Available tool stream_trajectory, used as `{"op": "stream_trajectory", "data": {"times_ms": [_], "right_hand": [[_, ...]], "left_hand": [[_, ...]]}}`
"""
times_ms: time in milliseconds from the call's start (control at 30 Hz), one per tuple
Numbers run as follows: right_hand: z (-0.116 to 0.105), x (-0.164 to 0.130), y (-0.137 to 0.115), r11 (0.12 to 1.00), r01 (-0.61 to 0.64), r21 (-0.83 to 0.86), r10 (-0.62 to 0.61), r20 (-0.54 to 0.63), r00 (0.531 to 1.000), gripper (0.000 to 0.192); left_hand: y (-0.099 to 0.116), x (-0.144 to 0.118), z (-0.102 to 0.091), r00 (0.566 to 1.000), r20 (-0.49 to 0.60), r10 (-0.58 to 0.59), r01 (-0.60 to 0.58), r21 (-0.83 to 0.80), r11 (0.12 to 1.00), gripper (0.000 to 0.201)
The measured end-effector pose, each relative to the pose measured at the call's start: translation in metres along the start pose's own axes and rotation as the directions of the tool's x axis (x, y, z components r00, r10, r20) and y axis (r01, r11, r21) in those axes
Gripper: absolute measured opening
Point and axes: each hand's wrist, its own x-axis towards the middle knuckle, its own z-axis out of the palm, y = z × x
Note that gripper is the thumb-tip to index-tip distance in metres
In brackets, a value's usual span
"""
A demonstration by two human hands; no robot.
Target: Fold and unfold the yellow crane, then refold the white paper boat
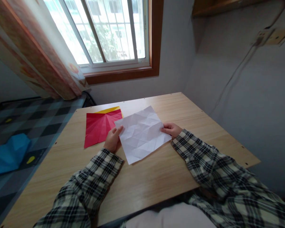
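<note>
At the far left of the frame a blue crumpled sheet (8, 154) lies on a dark checked cover (38, 118), well apart from the wooden table (142, 183). The table's left edge runs diagonally from the lower left up toward the centre, and bare wood lies open between that edge and the papers. Left of centre, a red paper (98, 126) lies flat on the table, creased in lines that fan out from its top edge; a yellow sheet (109, 110) peeks out from under its upper edge. The left hand (112, 139) grips the left edge of the white paper (142, 134), thumb on top and fingers curled beneath, and it partly overlaps the red paper's right side. The white paper sits at the centre of the frame, a rough square turned slightly askew, matte and covered in a grid of diagonal and straight fold creases. Its left corner overlaps the red sheet. The right hand (171, 129) pinches the paper's right edge with closed fingers. Both arms wear plaid sleeves. To the right, the smooth pale wood grain stays open up to the table's right edge, which lies close to the grey wall (239, 104) at the right of the frame.
</note>
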Motion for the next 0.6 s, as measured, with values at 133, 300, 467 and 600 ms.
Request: {"op": "stream_trajectory", "data": {"times_ms": [133,300,467,600], "right_hand": [[-0.0022,0.0026,0.0033,1.000,-0.016,0.015,0.016,0.029,0.999,0.040],[-0.0026,0.0033,0.0023,0.998,-0.065,-0.018,0.067,0.093,0.993,0.054],[-0.0015,0.0007,-0.0001,0.975,-0.057,-0.213,0.087,0.135,0.987,0.054],[-0.0020,0.0025,0.0005,0.975,-0.053,-0.216,0.075,0.093,0.993,0.050]], "left_hand": [[0.0007,-0.0055,0.0058,0.999,-0.029,-0.023,0.023,-0.004,1.000,0.051],[-0.0020,-0.0039,0.0074,0.996,-0.094,-0.007,0.005,-0.023,1.000,0.050],[-0.0065,0.0009,0.0050,0.989,-0.141,0.040,-0.045,-0.028,0.999,0.049],[-0.0055,0.0025,-0.0005,0.974,-0.167,0.155,-0.139,0.106,0.985,0.044]]}}
